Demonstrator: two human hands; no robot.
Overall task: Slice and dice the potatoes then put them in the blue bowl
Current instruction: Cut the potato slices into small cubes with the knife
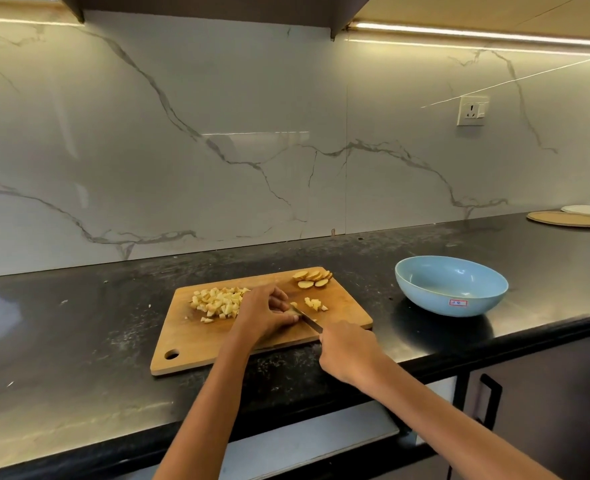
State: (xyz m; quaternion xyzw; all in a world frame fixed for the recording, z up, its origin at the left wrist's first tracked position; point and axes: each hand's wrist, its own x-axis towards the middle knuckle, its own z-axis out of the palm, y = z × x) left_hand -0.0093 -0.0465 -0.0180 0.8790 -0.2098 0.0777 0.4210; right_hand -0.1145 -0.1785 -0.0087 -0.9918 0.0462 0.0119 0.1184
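A wooden cutting board point(189, 334) lies on the black counter. A pile of diced potato point(217, 301) sits on its left part, a smaller heap of dice point(316, 304) to the right of the blade, and several potato slices point(312, 278) at the far right corner. My left hand point(264, 311) is curled over potato pieces at the board's middle, which it hides. My right hand point(350, 351) grips the handle of a knife point(307, 318) whose blade runs up against my left fingers. The blue bowl point(451, 292) stands empty to the right of the board.
A tan round plate point(569, 219) and a white plate point(589, 210) lie at the far right of the counter by the marble backsplash. A wall socket point(472, 110) is above them. Drawer fronts and a black cabinet handle point(491, 400) sit under the counter edge.
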